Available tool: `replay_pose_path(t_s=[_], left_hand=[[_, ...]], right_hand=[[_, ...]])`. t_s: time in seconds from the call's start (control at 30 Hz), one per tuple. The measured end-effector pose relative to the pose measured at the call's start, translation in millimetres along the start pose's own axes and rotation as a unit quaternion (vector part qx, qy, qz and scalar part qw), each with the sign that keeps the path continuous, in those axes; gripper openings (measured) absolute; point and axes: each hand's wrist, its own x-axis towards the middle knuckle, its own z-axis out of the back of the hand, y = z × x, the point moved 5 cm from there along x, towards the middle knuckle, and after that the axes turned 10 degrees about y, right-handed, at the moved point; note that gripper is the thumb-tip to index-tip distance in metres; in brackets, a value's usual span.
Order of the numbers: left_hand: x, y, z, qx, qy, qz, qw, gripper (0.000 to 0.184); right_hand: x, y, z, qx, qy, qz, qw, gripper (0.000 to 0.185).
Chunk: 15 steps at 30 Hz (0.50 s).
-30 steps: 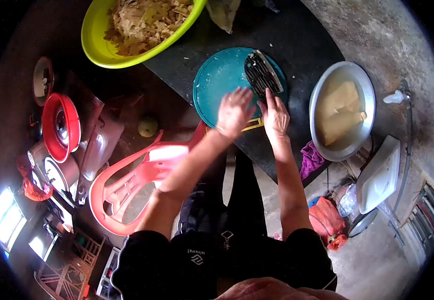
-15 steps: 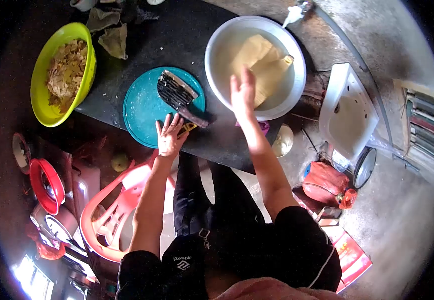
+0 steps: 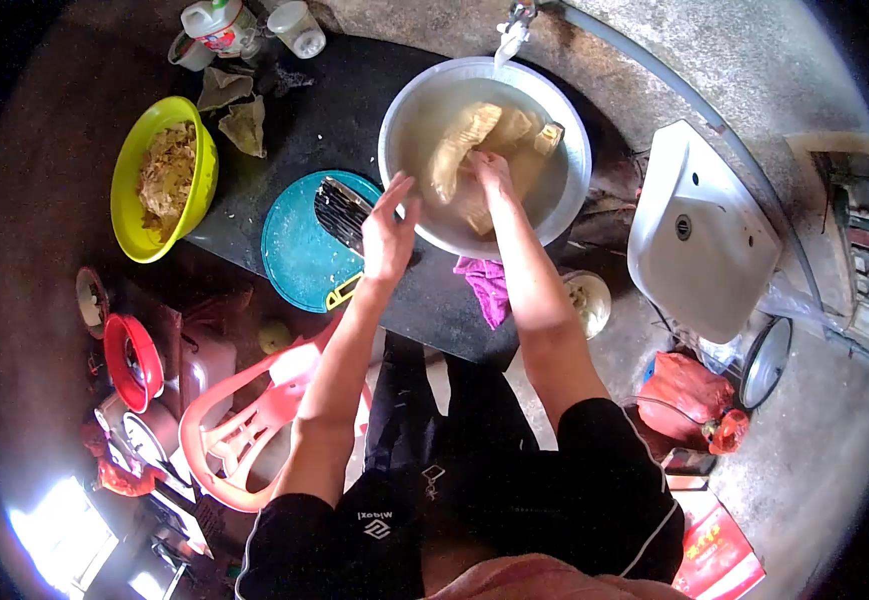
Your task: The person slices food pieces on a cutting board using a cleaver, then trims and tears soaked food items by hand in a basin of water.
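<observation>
My right hand [image 3: 491, 172] is in the metal basin [image 3: 576, 150] of cloudy water, its fingers closed on a pale yellowish piece [image 3: 462, 145]. Other such pieces [image 3: 514, 130] lie in the water around it. My left hand [image 3: 389, 232] hovers at the basin's left edge with its fingers apart, holding nothing. Below and left of it, a dark ridged cleaver blade [image 3: 341, 213] rests on the round teal board [image 3: 294, 255], its handle hidden by my left hand and forearm. A yellow-handled tool [image 3: 344, 291] lies at the board's near edge.
A lime-green bowl [image 3: 126, 190] of chopped food stands at the left of the dark table [image 3: 329, 120]. A purple cloth [image 3: 484, 288] hangs at the table edge. To the right is a white sink [image 3: 709, 270]; a red plastic chair [image 3: 244, 430] stands at the lower left.
My right hand has reached into the water and closed on a piece, which has shifted. My left hand has left the board and moved right toward the basin. The view has moved too.
</observation>
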Motion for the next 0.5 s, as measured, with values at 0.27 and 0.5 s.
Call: replay_pose_path(t_s=[0.27,0.5], left_hand=[[65,59,-87,-0.088,0.001,0.098,0.991,0.043],[66,32,-55,-0.382,-0.039,0.179,0.906,0.058]], right_hand=[[38,-17,-16,-0.144,0.031,0.062,0.987,0.023],[-47,29,-14,-0.242,0.013,0.242,0.940,0.019]])
